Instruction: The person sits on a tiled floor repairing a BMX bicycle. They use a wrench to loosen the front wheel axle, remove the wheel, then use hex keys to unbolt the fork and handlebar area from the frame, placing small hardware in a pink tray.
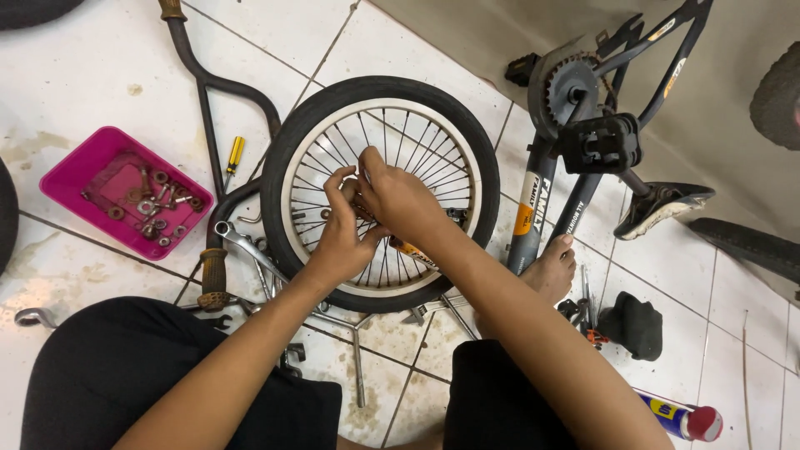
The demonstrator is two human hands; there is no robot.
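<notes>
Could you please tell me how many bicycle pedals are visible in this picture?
2. One black pedal faces the camera on the crank of the upturned bike frame, right of the wheel that both hands work at. The other pedal pokes out behind the chainring. More may be hidden.

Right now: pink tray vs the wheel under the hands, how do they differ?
The pink tray is rectangular plastic; the wheel is round, with a black tyre, white rim and wire spokes. The pink tray is smaller and lies left, untouched; the wheel sits central, with the left hand and right hand working at its hub. The pink tray holds rusty nuts and washers; the wheel holds none. Both rest on the white tiled floor.
</notes>
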